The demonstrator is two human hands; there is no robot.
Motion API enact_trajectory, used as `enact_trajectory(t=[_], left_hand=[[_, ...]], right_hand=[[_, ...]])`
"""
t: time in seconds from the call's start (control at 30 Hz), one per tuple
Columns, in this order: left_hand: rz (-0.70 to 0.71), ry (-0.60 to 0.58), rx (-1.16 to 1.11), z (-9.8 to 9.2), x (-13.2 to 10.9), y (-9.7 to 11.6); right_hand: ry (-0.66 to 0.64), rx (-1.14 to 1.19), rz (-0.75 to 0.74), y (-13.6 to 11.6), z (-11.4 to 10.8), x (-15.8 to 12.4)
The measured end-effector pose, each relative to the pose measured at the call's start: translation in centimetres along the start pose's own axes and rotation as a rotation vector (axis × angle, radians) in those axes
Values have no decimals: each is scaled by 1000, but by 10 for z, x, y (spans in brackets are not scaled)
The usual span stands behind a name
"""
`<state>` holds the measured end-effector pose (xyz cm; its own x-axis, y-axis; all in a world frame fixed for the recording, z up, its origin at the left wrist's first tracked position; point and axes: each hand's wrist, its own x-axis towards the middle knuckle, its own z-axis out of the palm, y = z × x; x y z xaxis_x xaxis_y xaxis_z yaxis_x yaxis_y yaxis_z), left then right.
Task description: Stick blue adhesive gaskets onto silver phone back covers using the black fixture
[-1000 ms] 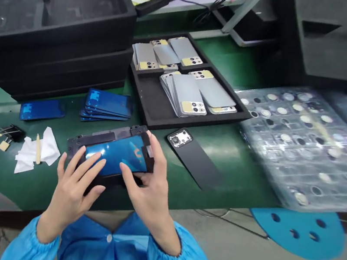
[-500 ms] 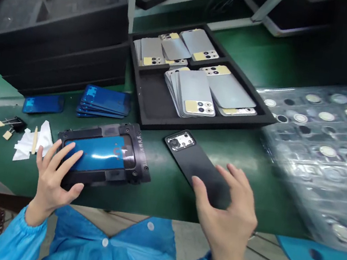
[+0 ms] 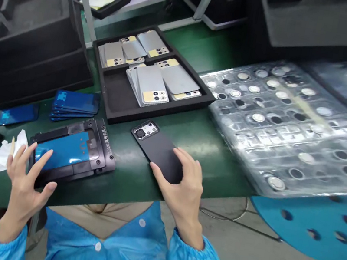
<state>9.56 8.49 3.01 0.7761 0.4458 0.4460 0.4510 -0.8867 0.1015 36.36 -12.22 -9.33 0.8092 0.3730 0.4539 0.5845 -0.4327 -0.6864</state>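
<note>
A black fixture (image 3: 103, 154) lies on the green bench with a blue-filmed panel (image 3: 65, 150) seated in it. My left hand (image 3: 25, 181) rests on its near left corner, fingers spread and raised over the blue film. To the right, a black phone back cover (image 3: 157, 147) with a camera cut-out lies flat near the bench edge. My right hand (image 3: 184, 189) is on the near end of that cover, fingers curled down over it and thumb beside its edge.
A black tray (image 3: 115, 99) with stacks of silver back covers stands behind. Blue-filmed panels (image 3: 73, 105) are stacked at left, with white wipes (image 3: 3, 151) and small tools near them. Clear blister trays (image 3: 293, 122) of round parts fill the right. Black foam trays (image 3: 24, 49) are stacked at far left.
My right hand left the fixture, went right and came down onto the black back cover. My left hand stayed at the fixture's near left corner. The view swung to the right.
</note>
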Motion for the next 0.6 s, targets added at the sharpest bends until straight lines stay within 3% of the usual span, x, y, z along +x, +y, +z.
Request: enact_trajectory(t=[0.17,0.3,0.33,0.47,0.53,0.6], left_hand=[[63,161,-186,0,1,31],[18,180,-457,7,-8,67],[-45,157,-612,9,-10,77],[-520,-28,-1250,13,-8,108],[-736,-26,-1339,10,-2,109],[-899,1,-1296,5,3,102]], right_hand=[[89,78,19,-4,-2,1],[140,159,-36,-29,-13,-1],[144,208,-64,-39,-17,-5],[62,420,-226,-88,-25,-38],[-16,512,-258,-106,-26,-60],[-98,630,-181,-115,-27,-77]])
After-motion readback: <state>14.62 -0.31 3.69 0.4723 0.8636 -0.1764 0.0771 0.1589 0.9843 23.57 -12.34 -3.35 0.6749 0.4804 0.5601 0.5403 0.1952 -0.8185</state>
